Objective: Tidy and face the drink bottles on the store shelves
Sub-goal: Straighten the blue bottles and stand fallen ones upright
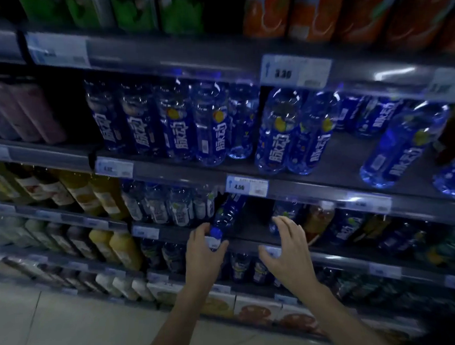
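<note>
Blue drink bottle [227, 217], tilted, on the shelf just below the 4.50 price tag [246, 186].

Left hand [205, 251] grips the bottle's lower end, fingers wrapped round it; neck leans up toward the tag. Right hand [286, 251], right of the bottle, fingers spread wide, holding nothing. Upright blue bottles [213, 125] stand above the tag.

Green cartons [136, 12] and orange cartons [344, 8] cut off by the top edge, lower price tags [145, 233] too blurred to read, tilted blue bottle [225, 216] base hidden behind left hand [204, 249], far-left bottles [17, 110] smeared
</note>
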Tool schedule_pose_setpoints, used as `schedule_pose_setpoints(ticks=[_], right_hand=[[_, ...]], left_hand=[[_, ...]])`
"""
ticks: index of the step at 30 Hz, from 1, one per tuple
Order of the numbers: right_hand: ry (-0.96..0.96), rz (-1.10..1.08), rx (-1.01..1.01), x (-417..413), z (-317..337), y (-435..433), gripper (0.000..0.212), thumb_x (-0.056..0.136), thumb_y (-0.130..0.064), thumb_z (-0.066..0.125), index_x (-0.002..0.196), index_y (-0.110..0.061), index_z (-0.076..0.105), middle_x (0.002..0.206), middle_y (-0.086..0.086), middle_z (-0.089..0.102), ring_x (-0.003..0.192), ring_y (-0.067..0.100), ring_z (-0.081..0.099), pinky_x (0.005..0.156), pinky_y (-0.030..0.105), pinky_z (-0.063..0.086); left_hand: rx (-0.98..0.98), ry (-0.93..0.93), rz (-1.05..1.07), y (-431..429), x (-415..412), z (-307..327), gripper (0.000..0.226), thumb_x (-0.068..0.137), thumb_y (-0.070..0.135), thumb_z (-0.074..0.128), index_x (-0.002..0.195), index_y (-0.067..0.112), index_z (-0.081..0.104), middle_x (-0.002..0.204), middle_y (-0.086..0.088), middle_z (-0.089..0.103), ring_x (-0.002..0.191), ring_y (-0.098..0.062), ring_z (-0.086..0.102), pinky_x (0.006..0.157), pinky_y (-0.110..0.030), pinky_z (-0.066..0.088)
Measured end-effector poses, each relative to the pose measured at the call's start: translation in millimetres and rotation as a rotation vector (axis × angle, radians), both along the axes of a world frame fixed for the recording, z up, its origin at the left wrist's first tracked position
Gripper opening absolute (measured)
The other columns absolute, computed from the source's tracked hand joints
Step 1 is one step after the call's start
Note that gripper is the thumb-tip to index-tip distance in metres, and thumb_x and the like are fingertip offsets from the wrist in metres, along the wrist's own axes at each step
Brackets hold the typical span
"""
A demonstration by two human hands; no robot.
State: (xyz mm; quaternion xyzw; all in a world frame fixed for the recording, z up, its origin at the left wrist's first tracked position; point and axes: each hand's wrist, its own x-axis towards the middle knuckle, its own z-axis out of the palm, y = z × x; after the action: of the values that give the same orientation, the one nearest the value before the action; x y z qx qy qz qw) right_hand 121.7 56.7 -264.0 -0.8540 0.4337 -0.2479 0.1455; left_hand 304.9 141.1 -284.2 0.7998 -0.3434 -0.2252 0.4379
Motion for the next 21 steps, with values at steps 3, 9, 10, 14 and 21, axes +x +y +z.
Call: schedule_pose_setpoints(ticks=[3,9,10,14,21], right_hand=[[0.019,-0.001,0.061,13,-34,-7,0.067,0.086,-0.043,0.065,0.141,-0.013,0.042,0.141,0.003,0.044,0.132,0.022,0.036,0.112,0.043,0.031],[0.078,-0.118,0.219,28,-113,-42,0.074,0.087,-0.055,0.057,0.147,-0.019,0.032,0.15,0.0,0.032,0.138,0.021,0.025,0.113,0.039,0.028],[0.096,-0.132,0.226,29,-126,-47,0.076,0.086,-0.057,0.056,0.147,-0.02,0.03,0.151,0.0,0.03,0.139,0.021,0.023,0.114,0.039,0.027],[0.19,-0.174,0.185,26,-161,-64,0.08,0.084,-0.062,0.054,0.146,-0.018,0.031,0.15,0.002,0.032,0.136,0.021,0.025,0.115,0.042,0.024],[0.225,-0.17,0.042,21,-188,-66,0.077,0.083,-0.065,0.052,0.14,-0.013,0.043,0.138,0.005,0.044,0.127,0.019,0.028,0.116,0.042,0.021]], left_hand=[[0.014,-0.005,0.011,-16,5,-24,0.061,0.086,0.038,0.067,0.139,0.025,0.038,0.135,0.006,0.04,0.109,-0.01,0.046,0.089,-0.029,0.043],[0.019,-0.008,0.029,-46,13,-90,0.056,0.088,0.027,0.068,0.135,0.017,0.04,0.133,-0.006,0.038,0.096,-0.013,0.043,0.083,-0.022,0.039],[0.021,-0.009,0.036,-50,14,-101,0.056,0.088,0.027,0.068,0.136,0.017,0.04,0.135,-0.006,0.037,0.097,-0.014,0.044,0.083,-0.023,0.039],[-0.013,0.019,0.056,-64,17,-131,0.06,0.088,0.027,0.067,0.138,0.014,0.038,0.138,-0.007,0.039,0.113,-0.025,0.051,0.092,-0.034,0.046],[-0.168,0.137,0.161,-82,13,-144,0.048,0.087,0.025,0.069,0.129,0.013,0.049,0.122,-0.006,0.055,0.102,-0.017,0.057,0.088,-0.031,0.051]])
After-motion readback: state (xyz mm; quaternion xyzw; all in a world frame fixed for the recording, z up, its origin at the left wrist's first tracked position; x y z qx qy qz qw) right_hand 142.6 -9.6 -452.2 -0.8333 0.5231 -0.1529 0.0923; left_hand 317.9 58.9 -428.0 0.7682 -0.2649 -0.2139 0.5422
